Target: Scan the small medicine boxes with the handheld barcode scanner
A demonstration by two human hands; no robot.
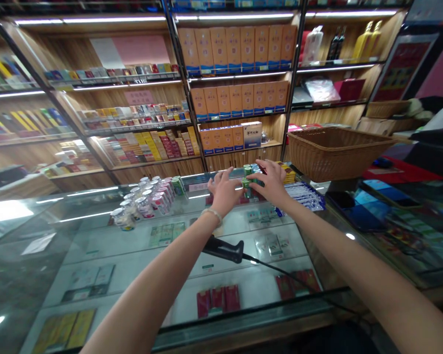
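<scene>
A small green container (247, 186), can-like with a light top, stands on the glass counter between my hands. My right hand (272, 183) reaches over it from the right, with thumb and fingertips closed on its upper part. My left hand (225, 191), wearing a bracelet, is on its left with the fingers spread and the thumb side at or very near the container. More green containers (248, 169) stand just behind, partly covered by my right hand. Beneath my left wrist lies a black handheld device (225, 249) with a cord, its front end hidden.
Rows of small white-capped bottles (144, 200) and green cans (177, 185) stand at left. Blue-and-white packets (304, 196) lie right of my hands, near a wicker basket (335, 152) and a dark phone (354, 210). Shelves with orange boxes (233, 49) rise behind.
</scene>
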